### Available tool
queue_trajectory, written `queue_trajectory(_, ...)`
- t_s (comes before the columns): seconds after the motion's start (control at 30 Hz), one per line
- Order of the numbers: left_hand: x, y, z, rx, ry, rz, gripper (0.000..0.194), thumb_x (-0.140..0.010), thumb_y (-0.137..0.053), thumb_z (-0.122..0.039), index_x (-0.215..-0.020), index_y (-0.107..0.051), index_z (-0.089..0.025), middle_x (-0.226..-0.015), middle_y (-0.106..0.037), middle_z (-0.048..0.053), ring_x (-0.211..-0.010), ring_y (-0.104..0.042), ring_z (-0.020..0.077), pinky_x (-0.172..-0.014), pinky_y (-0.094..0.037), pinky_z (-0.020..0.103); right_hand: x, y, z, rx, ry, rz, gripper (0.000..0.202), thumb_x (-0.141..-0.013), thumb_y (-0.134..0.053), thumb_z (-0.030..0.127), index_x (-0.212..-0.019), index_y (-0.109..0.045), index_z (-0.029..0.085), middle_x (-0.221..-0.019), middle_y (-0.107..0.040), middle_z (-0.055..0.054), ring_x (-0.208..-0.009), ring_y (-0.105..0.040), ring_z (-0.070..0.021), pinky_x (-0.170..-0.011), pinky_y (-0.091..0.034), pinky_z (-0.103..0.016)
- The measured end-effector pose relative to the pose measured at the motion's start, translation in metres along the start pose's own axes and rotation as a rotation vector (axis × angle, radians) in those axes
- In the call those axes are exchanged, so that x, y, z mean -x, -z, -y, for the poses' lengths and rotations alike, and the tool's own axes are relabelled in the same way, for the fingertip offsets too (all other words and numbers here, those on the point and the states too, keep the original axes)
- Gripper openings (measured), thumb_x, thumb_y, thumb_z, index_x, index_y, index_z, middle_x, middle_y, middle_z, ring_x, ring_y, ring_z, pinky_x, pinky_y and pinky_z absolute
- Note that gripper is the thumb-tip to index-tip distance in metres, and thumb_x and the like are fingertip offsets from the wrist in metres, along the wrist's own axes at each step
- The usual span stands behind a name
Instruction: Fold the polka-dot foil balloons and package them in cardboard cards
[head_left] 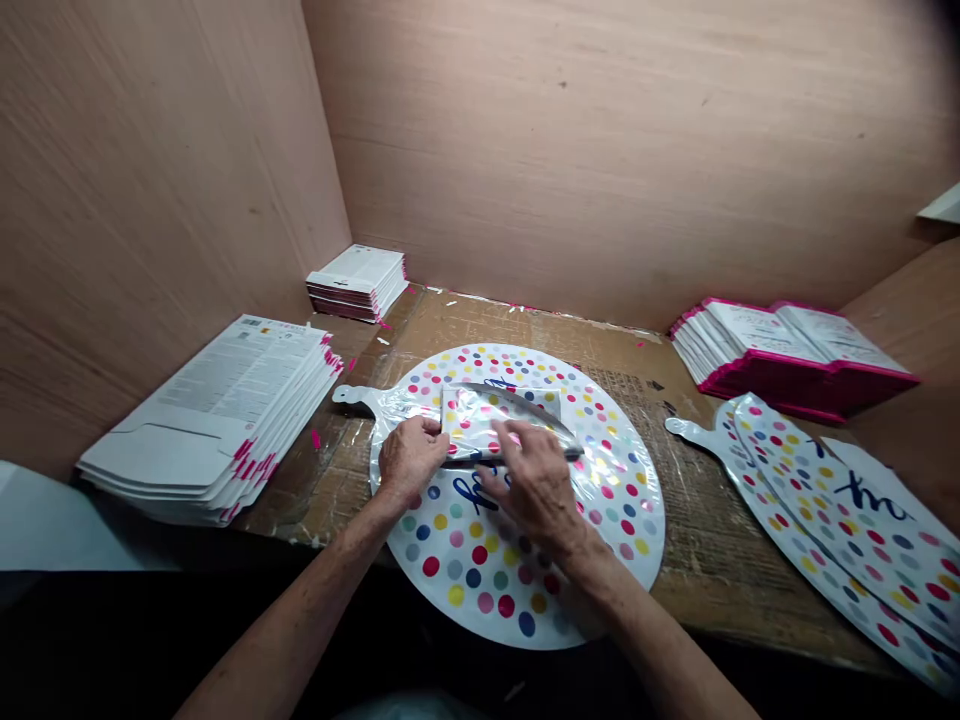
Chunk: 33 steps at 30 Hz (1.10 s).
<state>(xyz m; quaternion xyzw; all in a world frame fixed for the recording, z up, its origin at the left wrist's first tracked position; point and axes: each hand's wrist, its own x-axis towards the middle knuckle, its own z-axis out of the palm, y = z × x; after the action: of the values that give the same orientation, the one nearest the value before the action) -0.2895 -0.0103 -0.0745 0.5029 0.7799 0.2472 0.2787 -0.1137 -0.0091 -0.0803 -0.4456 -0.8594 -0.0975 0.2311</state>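
A flat, round foil balloon [480,590] with coloured dots and blue lettering lies in front of me, its neck pointing left and its near edge over the table's edge. On top of it is a folded foil balloon [466,412], dotted and partly silver, bent into a small packet. My left hand [411,458] pinches the packet's left end between thumb and fingers. Over the packet's right part, my right hand [541,485] rests with fingers apart, their tips touching the foil. The right palm hides some of the lettering.
Stacked white card envelopes [172,420] lie at left, with a smaller stack [360,270] in the back corner. Pink-edged packets [780,345] stand at back right. More flat dotted balloons [847,520] lie at right. Wooden panels [600,150] enclose the cardboard-covered table [690,540].
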Motion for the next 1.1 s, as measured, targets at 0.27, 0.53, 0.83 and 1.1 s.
queue_trajectory(0.27, 0.013, 0.032, 0.005, -0.086, -0.377, -0.183, 0.03, -0.088, -0.048, -0.034, -0.1, -0.071, -0.02, -0.104, -0.074, 0.009, -0.1, -0.066, 0.0239, -0.09, -0.05, 0.036, -0.006, -0.004, 0.023, 0.058, 0.267, 0.263, 0.032, -0.093, -0.045, 0.015, -0.123, -0.057, 0.014, -0.113, -0.06, -0.018, -0.1, -0.053, -0.0284, -0.089, -0.043, -0.044)
queue_trajectory(0.53, -0.004, 0.027, 0.016, -0.265, -0.923, 0.404, 0.045, -0.075, -0.057, -0.011, -0.112, -0.071, -0.033, -0.122, -0.067, 0.002, -0.132, -0.047, 0.0266, -0.108, -0.04, 0.04, 0.054, 0.038, -0.037, -0.433, 0.355, 0.331, 0.037, -0.098, -0.041, 0.02, -0.133, -0.052, 0.024, -0.136, -0.054, -0.01, -0.118, -0.054, -0.0222, -0.101, -0.044, -0.04)
queue_trajectory(0.83, -0.013, 0.017, 0.016, -0.196, -1.214, 0.265, 0.073, -0.075, -0.063, -0.026, -0.144, -0.042, -0.015, -0.151, -0.041, 0.014, -0.141, -0.034, 0.0311, -0.116, -0.03, 0.048, 0.058, 0.016, -0.067, -0.683, 0.183, 0.19, 0.037, -0.099, -0.039, 0.025, -0.131, -0.057, 0.022, -0.128, -0.062, -0.011, -0.117, -0.058, -0.0224, -0.1, -0.048, -0.04)
queue_trajectory(1.1, -0.011, 0.01, 0.024, -0.179, -0.943, 0.276, 0.025, -0.089, -0.047, -0.028, -0.094, -0.069, -0.019, -0.103, -0.071, 0.008, -0.098, -0.065, 0.0222, -0.085, -0.051, 0.033, 0.044, 0.015, -0.066, -0.601, -0.057, 0.176, 0.03, -0.098, -0.04, 0.03, -0.101, -0.067, 0.019, -0.097, -0.07, -0.007, -0.087, -0.066, -0.0186, -0.077, -0.052, -0.029)
